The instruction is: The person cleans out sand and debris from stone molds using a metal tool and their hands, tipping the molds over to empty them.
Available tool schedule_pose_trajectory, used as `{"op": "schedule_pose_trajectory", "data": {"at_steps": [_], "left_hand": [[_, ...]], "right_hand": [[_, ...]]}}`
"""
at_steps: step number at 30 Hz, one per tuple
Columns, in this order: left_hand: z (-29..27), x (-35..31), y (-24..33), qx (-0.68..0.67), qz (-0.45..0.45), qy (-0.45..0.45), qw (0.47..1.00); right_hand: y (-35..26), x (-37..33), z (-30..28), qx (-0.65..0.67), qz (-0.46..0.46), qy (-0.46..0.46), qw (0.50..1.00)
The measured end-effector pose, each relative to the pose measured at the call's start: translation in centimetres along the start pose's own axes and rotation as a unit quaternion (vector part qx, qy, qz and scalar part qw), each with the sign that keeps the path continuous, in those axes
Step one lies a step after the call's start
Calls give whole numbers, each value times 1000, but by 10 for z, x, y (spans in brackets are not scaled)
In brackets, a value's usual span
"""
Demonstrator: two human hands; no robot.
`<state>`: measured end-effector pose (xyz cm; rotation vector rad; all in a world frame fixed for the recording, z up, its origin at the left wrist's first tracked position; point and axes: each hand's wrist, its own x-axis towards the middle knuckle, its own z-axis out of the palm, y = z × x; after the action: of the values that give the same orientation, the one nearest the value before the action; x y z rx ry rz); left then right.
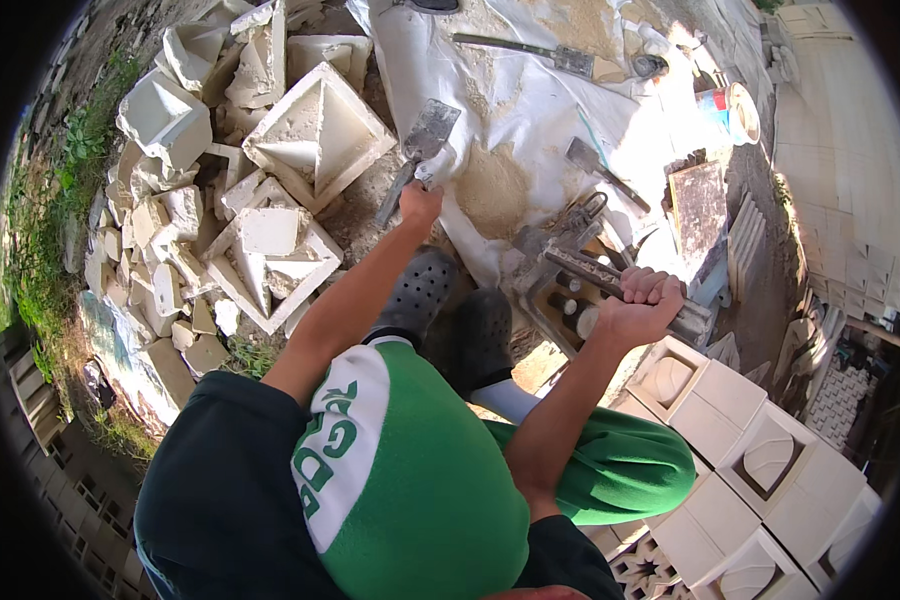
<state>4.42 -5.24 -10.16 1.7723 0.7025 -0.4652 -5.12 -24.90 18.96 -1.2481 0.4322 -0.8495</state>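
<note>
My left hand (420, 203) is closed at the handle of a trowel (432, 128) with a flat, dusty metal blade pointing away from me. Its fingertips are partly hidden. My right hand (648, 305) wraps around a long, cement-crusted bar (592, 268) on top of a metal mould (542, 298). Round shapes show inside the mould's frame. Between the two hands and a little farther off, a pile of sandy powder (492, 190) lies on a white sheet (510, 110).
Broken cast blocks (165, 240) and square white blocks (320, 135) heap up at left. Finished pale blocks (730, 400) stand in rows at lower right. A hammer-like tool (607, 172), a long-handled tool (530, 50) and a bucket (740, 112) are beyond my hands.
</note>
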Motion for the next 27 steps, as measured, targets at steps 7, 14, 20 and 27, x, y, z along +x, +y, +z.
{"op": "schedule_pose_trajectory", "data": {"at_steps": [7,14,20,27], "left_hand": [[-7,-28,1,107,66,-49,991],[-15,-42,-3,196,151,15,969],[-19,-41,3,206,180,11,962],[-21,-50,-1,212,177,-13,961]], "right_hand": [[-27,-2,58,61,-33,-102,992],[69,13,99,-4,86,-86,993],[-2,0,120,-5,29,-150,988],[72,4,113,-86,87,-162,979]]}}
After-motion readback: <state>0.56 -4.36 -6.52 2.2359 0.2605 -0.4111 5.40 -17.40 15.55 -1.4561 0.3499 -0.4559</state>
